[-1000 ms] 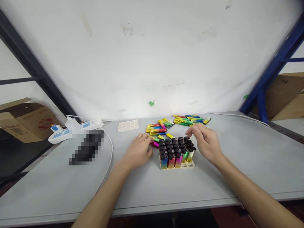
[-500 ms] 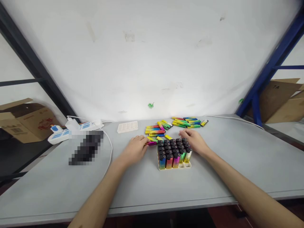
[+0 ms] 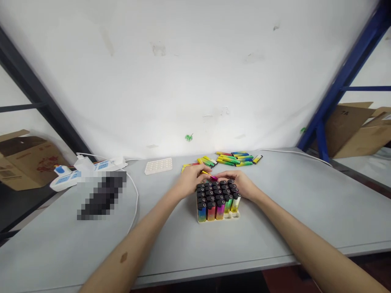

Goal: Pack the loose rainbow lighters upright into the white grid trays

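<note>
A cream tray (image 3: pixel 232 215) stands on the grey table (image 3: pixel 183 240), filled with several upright rainbow lighters with black caps (image 3: pixel 214 197). My left hand (image 3: pixel 193 182) hovers at the tray's far left corner and pinches a yellow-and-pink lighter (image 3: pixel 210 176) that points toward my right hand. My right hand (image 3: pixel 240 184) rests curled against the tray's far right side, fingertips close to that lighter; I cannot see whether it grips anything. Behind both hands lie several loose rainbow lighters (image 3: pixel 235 158).
An empty white tray (image 3: pixel 159 166) lies at the back left of centre. A power strip (image 3: pixel 73 175) with a white cable (image 3: pixel 134 199) and a blurred dark object (image 3: pixel 102 195) are on the left. Cardboard boxes (image 3: pixel 21 156) stand at both sides.
My left hand lifted a lighter from the loose pile and moved right over the tray's back edge. My right hand dropped and drew left to the tray's far right corner.
</note>
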A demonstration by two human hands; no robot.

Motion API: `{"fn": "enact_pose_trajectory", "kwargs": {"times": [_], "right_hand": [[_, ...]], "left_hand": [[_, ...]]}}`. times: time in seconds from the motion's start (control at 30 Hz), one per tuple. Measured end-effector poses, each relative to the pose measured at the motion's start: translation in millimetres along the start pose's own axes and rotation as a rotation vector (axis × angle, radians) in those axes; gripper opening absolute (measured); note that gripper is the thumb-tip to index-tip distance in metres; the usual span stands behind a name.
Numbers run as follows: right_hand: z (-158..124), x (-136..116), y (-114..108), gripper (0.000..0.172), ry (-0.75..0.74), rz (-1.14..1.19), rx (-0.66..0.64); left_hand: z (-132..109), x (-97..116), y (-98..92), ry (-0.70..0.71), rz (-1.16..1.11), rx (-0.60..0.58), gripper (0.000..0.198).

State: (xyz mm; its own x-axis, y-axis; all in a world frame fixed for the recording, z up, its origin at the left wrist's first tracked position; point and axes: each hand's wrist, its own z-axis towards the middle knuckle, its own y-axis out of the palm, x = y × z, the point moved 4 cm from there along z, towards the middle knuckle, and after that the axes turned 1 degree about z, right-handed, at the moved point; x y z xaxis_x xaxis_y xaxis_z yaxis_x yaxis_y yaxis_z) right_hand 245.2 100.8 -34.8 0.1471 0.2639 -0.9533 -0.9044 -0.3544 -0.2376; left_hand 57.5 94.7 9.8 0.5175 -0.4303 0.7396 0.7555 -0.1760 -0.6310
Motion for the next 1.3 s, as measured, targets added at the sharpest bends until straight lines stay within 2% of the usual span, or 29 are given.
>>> {"fn": "enact_pose_trajectory", "kwargs": {"times": [0.1,0.2,0.3,0.37,0.4,0.47,0.53,0.67,0.8,0.87,1.03,1.3], "right_hand": [[-2,-3,2,0.03,-0.039,-0.057,-0.028],[-3,-5,2,0.025,-0.04,-0.122,0.01],[-1,-5,-4,0.027,0.033,-0.06,0.151],[0,-3,-12,0.032,0.074,0.08,0.273],[1,-3,-16,0.032,0.081,0.172,0.321],[2,-3,-23,0.032,0.08,0.364,0.38],[1,-4,-28,0.03,0.088,0.517,0.424],[-6,-6,-34,0.029,0.119,0.644,0.516],[-10,-7,-34,0.029,0.124,0.662,0.492],[-10,-6,-32,0.038,0.143,0.654,0.464],[-9,-4,-28,0.054,0.199,0.647,0.428],[-10,-2,-27,0.061,0.204,0.624,0.404]], "left_hand": [[7,-1,3.9,-0.037,-0.168,-0.011,0.023],[6,-3,2.9,-0.035,-0.222,-0.029,0.026],[0,-11,-5.3,0.012,-0.076,0.059,0.026],[-7,-17,-13.7,0.048,0.138,0.183,0.025],[-11,-20,-15.7,0.075,0.26,0.196,0.023],[-16,-24,-16.8,0.108,0.393,0.166,0.021],[-20,-27,-17.6,0.109,0.428,0.158,0.022],[-21,-28,-14.8,0.107,0.431,0.144,0.022],[-19,-29,-6.8,0.144,0.457,0.058,0.021],[-19,-30,-4.4,0.162,0.474,0.028,0.02],[-20,-29,-4.0,0.182,0.486,0.011,0.017],[-21,-27,-3.2,0.177,0.487,-0.008,0.018]]}}
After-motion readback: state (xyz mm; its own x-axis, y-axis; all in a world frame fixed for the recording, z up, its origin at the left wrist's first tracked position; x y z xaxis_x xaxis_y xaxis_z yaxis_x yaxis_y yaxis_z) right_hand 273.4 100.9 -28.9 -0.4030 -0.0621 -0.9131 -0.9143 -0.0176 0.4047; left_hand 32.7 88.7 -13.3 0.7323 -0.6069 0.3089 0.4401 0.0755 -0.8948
